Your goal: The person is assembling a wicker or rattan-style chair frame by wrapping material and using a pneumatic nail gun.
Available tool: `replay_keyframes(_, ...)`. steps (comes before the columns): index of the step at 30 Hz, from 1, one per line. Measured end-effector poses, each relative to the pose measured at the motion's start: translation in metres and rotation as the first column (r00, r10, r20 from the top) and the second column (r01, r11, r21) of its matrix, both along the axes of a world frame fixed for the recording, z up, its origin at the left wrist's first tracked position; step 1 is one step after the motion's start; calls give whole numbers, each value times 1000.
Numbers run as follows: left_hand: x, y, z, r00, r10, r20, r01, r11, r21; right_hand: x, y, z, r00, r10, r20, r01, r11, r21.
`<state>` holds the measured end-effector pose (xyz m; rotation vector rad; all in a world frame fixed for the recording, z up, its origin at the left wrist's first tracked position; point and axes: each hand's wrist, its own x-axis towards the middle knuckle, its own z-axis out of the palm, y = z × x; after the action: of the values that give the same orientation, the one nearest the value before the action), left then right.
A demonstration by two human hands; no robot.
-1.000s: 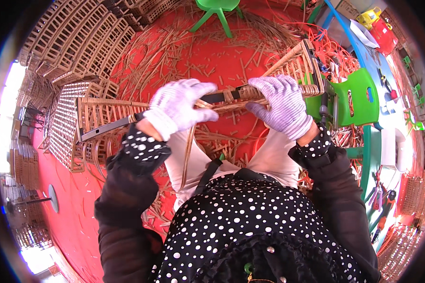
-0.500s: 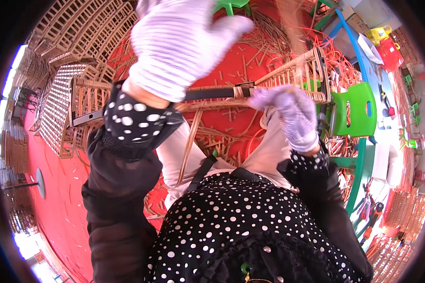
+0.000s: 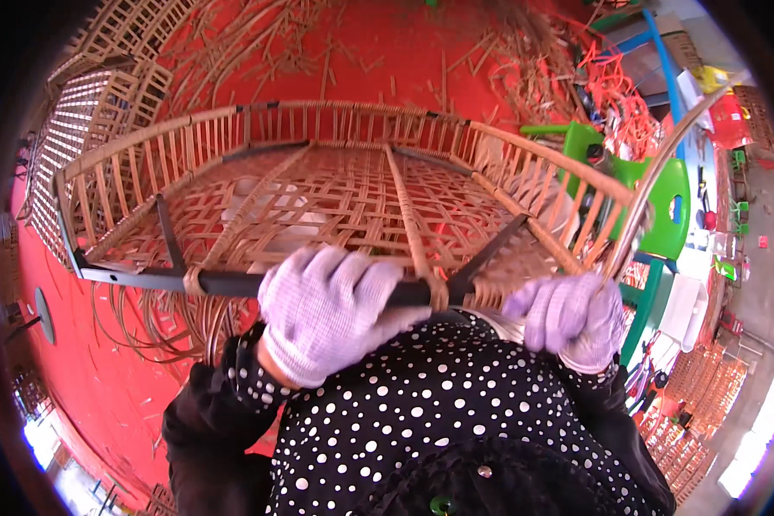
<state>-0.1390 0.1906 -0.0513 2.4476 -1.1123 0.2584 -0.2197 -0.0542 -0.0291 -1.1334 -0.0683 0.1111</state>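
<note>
Left hand (image 3: 328, 311) curled on black bar (image 3: 228, 283), six o'clock on woven frame (image 3: 410, 211), steadying it I guess; right hand (image 3: 572, 320) clenched on cane strip (image 3: 666, 155) toward one o'clock, maybe controlling slack.

On my remote feed, a red floor (image 3: 103, 387) spreads beneath everything. Light-brown cane strips (image 3: 297, 39) lie strewn over its far part, some crossed, some bunched. Far right, I note an orange-red tangle of strands (image 3: 615, 95) on it, near a green chair (image 3: 675, 202). Far left: slatted cane racks (image 3: 138, 86) standing close together. Near left, a grey disc (image 3: 43, 316); floor contact I can't confirm.
</note>
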Motion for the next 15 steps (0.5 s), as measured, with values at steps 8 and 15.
replay_keyframes(8, -3, 26, -13, 972, -87, -217, 115, 986, 121, 5, -5, -19, 926, 157, -342, -75, 967, 243)
replay_keyframes(15, 7, 18, -5, 964, -150, -217, 190, 967, 173, 9, -21, -22, 883, 294, -365, -140, 908, 394)
